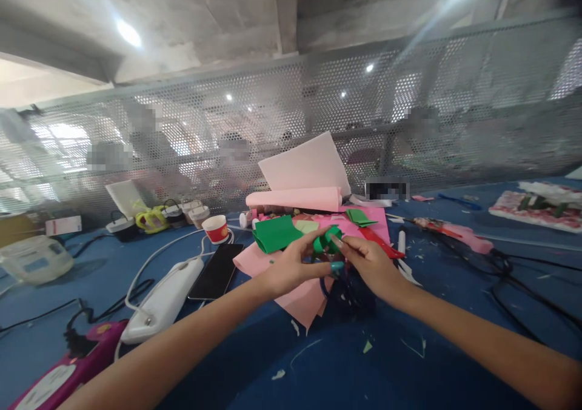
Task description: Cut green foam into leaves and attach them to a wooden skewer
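Left hand [294,265] cradles the curled green piece [321,243], right hand [367,258] pinches its edge, out in front! Shaping looks like the step; it calls for a steady pinch. Folded green sheet [280,233] crowds the left fingers; phone [217,272] and paper cup [215,229] lie farther left.
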`<state>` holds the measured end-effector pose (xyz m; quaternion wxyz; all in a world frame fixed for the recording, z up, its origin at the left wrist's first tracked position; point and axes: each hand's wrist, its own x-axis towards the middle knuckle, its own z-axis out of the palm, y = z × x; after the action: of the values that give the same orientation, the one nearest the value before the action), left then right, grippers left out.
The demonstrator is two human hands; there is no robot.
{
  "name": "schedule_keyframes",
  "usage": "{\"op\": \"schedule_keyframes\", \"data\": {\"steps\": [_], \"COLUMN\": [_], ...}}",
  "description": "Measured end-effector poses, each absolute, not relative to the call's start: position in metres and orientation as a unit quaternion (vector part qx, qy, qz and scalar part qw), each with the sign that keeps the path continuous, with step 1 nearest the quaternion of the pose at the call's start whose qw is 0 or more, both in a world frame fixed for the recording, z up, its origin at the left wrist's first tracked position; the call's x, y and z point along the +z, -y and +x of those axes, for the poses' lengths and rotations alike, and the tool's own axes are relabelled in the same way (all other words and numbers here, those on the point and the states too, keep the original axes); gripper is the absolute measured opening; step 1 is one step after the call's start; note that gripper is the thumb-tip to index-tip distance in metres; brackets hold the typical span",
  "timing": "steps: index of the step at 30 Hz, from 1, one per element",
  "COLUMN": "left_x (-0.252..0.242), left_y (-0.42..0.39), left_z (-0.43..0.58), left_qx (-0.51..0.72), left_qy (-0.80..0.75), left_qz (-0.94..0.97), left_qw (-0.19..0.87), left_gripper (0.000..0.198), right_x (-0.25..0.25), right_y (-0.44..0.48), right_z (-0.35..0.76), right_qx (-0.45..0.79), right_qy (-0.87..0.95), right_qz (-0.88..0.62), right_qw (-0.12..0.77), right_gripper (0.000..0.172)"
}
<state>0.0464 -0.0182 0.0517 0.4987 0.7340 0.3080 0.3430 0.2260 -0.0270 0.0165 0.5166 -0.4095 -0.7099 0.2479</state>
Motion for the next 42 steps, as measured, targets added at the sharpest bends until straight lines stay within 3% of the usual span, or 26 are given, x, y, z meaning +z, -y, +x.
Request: {"op": "schedule_keyframes", "data": {"steps": [2, 4, 6, 11, 16, 19, 24, 27, 30, 32, 35, 39, 42], "left_x": [0.053, 0.052, 0.049, 0.045, 0.049, 0.054, 0.059, 0.064, 0.075, 0.082, 0.088, 0.084, 0.077], "left_y": [0.017, 0.013, 0.01, 0.017, 0.035, 0.04, 0.041, 0.036, 0.02, 0.006, -0.014, -0.025, -0.029], "left_z": [0.046, 0.047, 0.046, 0.044, 0.047, 0.05, 0.051, 0.046, 0.032, 0.021, 0.011, 0.007, 0.005], "left_qx": [0.321, 0.334, 0.35, 0.224, 0.111, 0.101, 0.065, 0.093, 0.11, 0.136, 0.137, 0.216, 0.261], "left_qy": [-0.286, -0.298, -0.32, -0.347, -0.308, -0.359, -0.408, -0.484, -0.495, -0.478, -0.476, -0.418, -0.352], "left_qz": [0.722, 0.727, 0.767, 0.897, 0.944, 0.926, 0.908, 0.866, 0.86, 0.866, 0.857, 0.763, 0.711], "left_qw": [0.542, 0.52, 0.432, 0.156, -0.043, -0.058, -0.072, -0.091, -0.049, 0.057, 0.14, 0.444, 0.549], "left_gripper": [0.055, 0.045, 0.044, 0.045, 0.051, 0.059, 0.05, 0.047, 0.036, 0.031, 0.036, 0.055, 0.056], "right_x": [0.014, 0.012, 0.01, -0.003, -0.013, -0.003, 0.011, 0.012, 0.014, 0.016, 0.018, 0.014, 0.011], "right_y": [0.027, 0.028, 0.03, 0.031, 0.026, 0.029, 0.042, 0.045, 0.043, 0.039, 0.032, 0.022, 0.017], "right_z": [0.229, 0.231, 0.232, 0.227, 0.224, 0.229, 0.231, 0.233, 0.238, 0.241, 0.242, 0.241, 0.245], "right_qx": [0.205, 0.174, 0.171, 0.144, -0.023, -0.09, -0.245, -0.235, -0.082, 0.095, 0.286, 0.365, 0.404], "right_qy": [0.733, 0.767, 0.793, 0.792, 0.691, 0.703, 0.807, 0.78, 0.692, 0.601, 0.496, 0.419, 0.36], "right_qz": [-0.41, -0.389, -0.364, -0.395, -0.465, -0.437, -0.362, -0.382, -0.462, -0.5, -0.493, -0.478, -0.468], "right_qw": [0.502, 0.481, 0.458, 0.442, 0.553, 0.554, 0.396, 0.436, 0.549, 0.617, 0.655, 0.68, 0.699], "right_gripper": [0.039, 0.03, 0.024, 0.011, 0.019, 0.02, 0.018, 0.021, 0.018, 0.014, 0.019, 0.03, 0.039]}}
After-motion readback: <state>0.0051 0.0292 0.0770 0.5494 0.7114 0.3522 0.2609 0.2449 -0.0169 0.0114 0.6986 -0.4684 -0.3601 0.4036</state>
